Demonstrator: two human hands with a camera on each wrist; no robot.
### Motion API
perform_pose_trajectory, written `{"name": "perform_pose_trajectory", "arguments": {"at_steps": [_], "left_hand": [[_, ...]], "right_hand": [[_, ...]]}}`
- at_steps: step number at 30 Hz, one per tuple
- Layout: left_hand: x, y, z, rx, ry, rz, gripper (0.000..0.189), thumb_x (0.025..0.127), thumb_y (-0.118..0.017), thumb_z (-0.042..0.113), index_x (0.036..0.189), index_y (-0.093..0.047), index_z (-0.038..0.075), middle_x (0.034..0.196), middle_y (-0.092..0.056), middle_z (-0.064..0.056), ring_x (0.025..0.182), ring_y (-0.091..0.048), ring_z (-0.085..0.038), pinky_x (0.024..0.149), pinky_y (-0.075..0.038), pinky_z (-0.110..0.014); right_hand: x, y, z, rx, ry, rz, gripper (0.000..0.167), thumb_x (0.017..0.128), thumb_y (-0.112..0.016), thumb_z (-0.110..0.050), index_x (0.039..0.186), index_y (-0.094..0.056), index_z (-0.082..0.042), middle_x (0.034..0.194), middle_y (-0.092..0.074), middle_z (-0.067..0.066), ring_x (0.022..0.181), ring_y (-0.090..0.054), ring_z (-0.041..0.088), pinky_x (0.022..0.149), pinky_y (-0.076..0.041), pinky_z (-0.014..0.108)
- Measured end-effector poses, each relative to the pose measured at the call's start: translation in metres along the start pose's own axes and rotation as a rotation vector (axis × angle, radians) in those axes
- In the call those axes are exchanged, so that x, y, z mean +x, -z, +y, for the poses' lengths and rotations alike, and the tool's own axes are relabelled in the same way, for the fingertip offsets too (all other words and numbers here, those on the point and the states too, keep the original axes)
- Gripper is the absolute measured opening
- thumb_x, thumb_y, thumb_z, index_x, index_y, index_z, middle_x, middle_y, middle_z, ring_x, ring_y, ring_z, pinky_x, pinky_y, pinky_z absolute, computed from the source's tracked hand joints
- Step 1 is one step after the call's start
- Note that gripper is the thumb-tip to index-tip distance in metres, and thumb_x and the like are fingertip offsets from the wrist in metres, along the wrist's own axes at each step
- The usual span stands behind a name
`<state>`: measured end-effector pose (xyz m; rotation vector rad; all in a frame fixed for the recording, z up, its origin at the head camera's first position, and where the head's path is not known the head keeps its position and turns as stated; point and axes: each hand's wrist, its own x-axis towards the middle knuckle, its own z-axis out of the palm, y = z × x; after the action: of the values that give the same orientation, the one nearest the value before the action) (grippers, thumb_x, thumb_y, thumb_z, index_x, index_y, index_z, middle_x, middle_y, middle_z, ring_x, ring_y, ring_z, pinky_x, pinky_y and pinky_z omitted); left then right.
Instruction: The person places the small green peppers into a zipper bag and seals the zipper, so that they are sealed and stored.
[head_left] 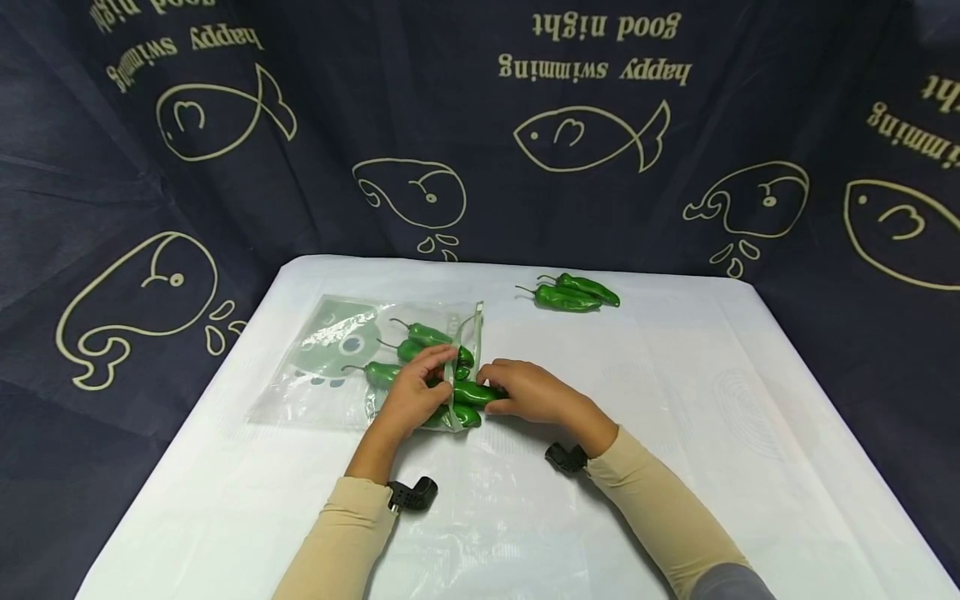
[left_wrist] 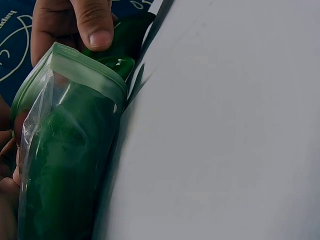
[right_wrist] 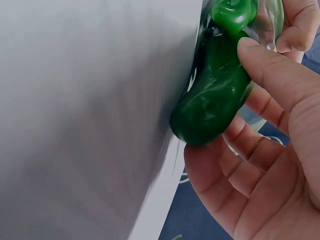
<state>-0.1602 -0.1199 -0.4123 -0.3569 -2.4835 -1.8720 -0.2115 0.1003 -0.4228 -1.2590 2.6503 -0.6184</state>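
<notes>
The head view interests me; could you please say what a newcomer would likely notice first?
Probably the clear bag of green peppers, left of centre on the table, the left hand holding its mouth and the right hand gripping one pepper. Behind, pale fish decorate dark cloth.

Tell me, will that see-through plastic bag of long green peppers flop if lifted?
The bag would probably flop, since its thin film looks wrinkled. It may sag where the peppers bunch, and they could slide out, as some tips poke past its mouth.
</notes>
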Motion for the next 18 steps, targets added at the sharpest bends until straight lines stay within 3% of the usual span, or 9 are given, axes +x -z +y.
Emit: {"name": "perform_pose_trajectory", "arguments": {"at_steps": [14, 18], "left_hand": [[-0.0006, 0.0004, 0.0007, -0.003, -0.021, -0.001, 0.057, 0.078, -0.055, -0.013, 0.134, -0.056, -0.008, 0.144, -0.049, -0.018, 0.098, -0.05, -0.03, 0.08, -0.043, -0.032], [0.002, -0.0004, -0.0051, -0.004, -0.016, -0.001, 0.057, 0.077, -0.055, -0.013, 0.134, -0.056, -0.008, 0.144, -0.049, -0.018, 0.097, -0.05, -0.031, 0.079, -0.044, -0.031]], "right_hand": [[0.0052, -0.0021, -0.0025, 0.022, 0.048, -0.03, 0.038, 0.089, -0.074, -0.014, 0.125, -0.062, -0.009, 0.109, -0.06, 0.001, 0.088, -0.054, 0.014, 0.08, -0.047, 0.033], [0.0052, -0.0021, -0.0016, 0.029, 0.039, -0.052, 0.042, 0.09, -0.071, -0.012, 0.13, -0.06, -0.008, 0.113, -0.059, 0.003, 0.092, -0.053, 0.013, 0.083, -0.046, 0.033]]}}
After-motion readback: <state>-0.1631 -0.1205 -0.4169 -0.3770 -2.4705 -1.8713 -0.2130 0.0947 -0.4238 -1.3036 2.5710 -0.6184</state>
